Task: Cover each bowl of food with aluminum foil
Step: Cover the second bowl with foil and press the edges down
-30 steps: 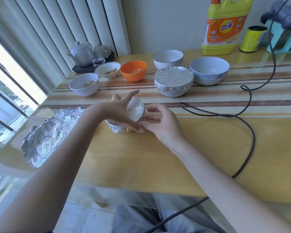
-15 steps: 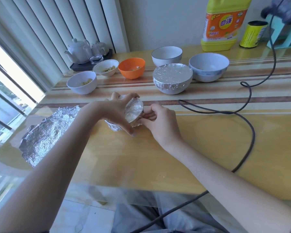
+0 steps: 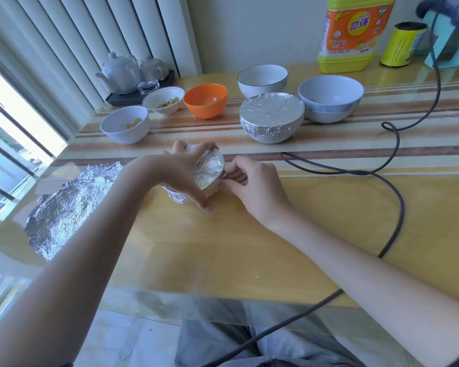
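While the left hand [image 3: 182,172] curls over the small foil-wrapped bowl [image 3: 207,174], thumb on its far side and fingers down its near side, the bowl sits tilted on the bench [image 3: 249,247] with its foiled top facing the right hand [image 3: 252,181]. That hand pinches the crinkled foil edge at the bowl's rim between thumb and curled fingers. Left of the left hand lies a loose foil sheet [image 3: 69,207], wrinkled and ragged-edged, running close to the bench's window-side edge. Nearer the person than both hands, the smooth glossy yellow benchtop is open out to its glass front edge. Beyond the right hand stands a larger covered bowl [image 3: 272,117], its foil top flat and folded down over the rim. Farther beyond the hands are open round bowls: a white bowl [image 3: 125,125], an orange bowl [image 3: 205,100], a pale blue bowl [image 3: 330,98]. Right of the right hand a dark cable [image 3: 398,197] loops across the bench.
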